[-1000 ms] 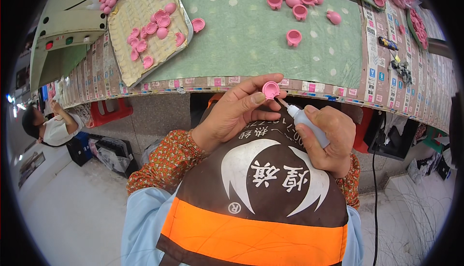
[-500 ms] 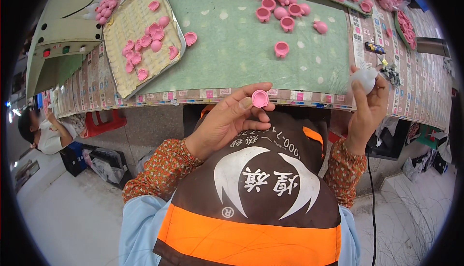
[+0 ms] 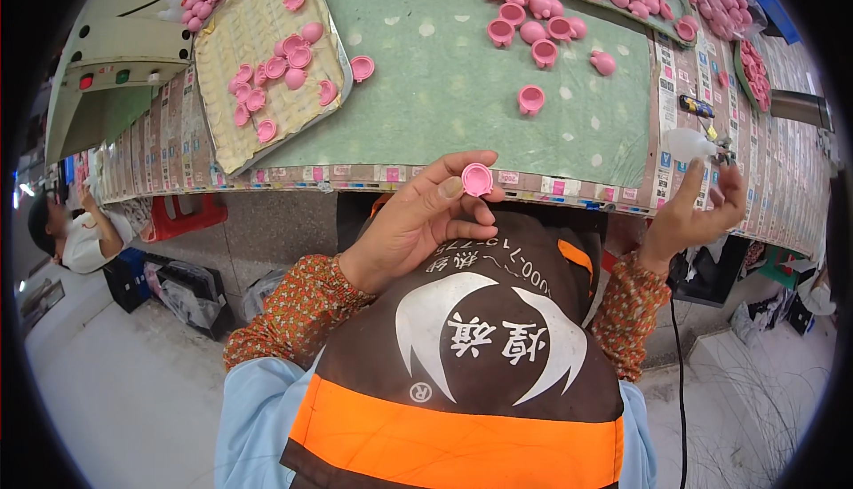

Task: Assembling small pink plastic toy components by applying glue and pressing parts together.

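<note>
Near one bottle (image 3: 687, 143), right hand (image 3: 689, 221) seems spread; left hand (image 3: 407, 224) pinches one pink cup (image 3: 477, 180).

Apparently a red plastic stool (image 3: 197, 221)

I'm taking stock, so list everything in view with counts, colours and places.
Table: one, patterned, top
Mat: one, green, on table
Left tray: one, cream, mat's left
Rear tray: one, green, top right
Loose pieces: dozens, pink, on mat, trays and table
Squeeze bottle: one, whitish, table's right
Tube: one, dark blue, above bottle
Machine: one, pale, upper left
Seat: one, red, under table
Cable: one, black, lower right
Worker: one, white top, far left
Held cup: one, pink, centre
Apron: one, brown and orange, worn
Left hand: one, bare, pinching cup
Right hand: one, fingers open, near bottle
</note>
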Tool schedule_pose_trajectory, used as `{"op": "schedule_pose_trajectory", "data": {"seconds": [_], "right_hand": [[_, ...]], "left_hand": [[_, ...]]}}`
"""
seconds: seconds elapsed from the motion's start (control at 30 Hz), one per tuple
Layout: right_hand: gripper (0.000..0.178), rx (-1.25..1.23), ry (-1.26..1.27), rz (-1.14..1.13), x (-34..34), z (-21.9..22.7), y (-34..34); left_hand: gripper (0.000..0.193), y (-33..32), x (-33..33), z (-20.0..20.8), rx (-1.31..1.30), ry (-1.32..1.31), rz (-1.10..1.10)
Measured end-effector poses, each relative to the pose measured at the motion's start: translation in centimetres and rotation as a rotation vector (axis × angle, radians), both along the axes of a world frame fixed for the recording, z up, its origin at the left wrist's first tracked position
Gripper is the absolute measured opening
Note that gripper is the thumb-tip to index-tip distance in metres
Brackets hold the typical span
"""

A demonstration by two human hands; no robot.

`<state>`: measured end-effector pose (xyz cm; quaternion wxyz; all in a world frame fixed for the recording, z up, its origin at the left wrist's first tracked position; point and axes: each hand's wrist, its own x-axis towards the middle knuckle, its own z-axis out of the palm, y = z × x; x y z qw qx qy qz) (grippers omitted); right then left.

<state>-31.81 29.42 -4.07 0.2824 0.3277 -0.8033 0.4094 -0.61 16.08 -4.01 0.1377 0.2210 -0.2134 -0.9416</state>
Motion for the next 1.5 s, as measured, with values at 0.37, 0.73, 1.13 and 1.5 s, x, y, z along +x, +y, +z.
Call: {"op": "schedule_pose_trajectory", "data": {"seconds": [0.37,0.73,1.13,1.5], "right_hand": [[0.033,0.358,-0.114,0.686,9.2,-0.6,-9.4],[0.02,0.629,-0.336,0.537,7.6,1.4,-6.0],[0.032,0.51,-0.163,0.722,7.0,0.8,-6.5],[0.031,0.177,-1.113,0.961,12.1,3.0,-2.9]], "left_hand": [[0.06,-0.2,0.2,0.2,-0.021,-0.008,0.027],[0.059,-0.3,0.6,-0.3,0.004,0.012,0.044],[0.051,0.0,-0.1,0.2,0.046,0.013,0.034],[0.046,0.4,-0.2,0.0,0.026,-0.05,0.019]]}}
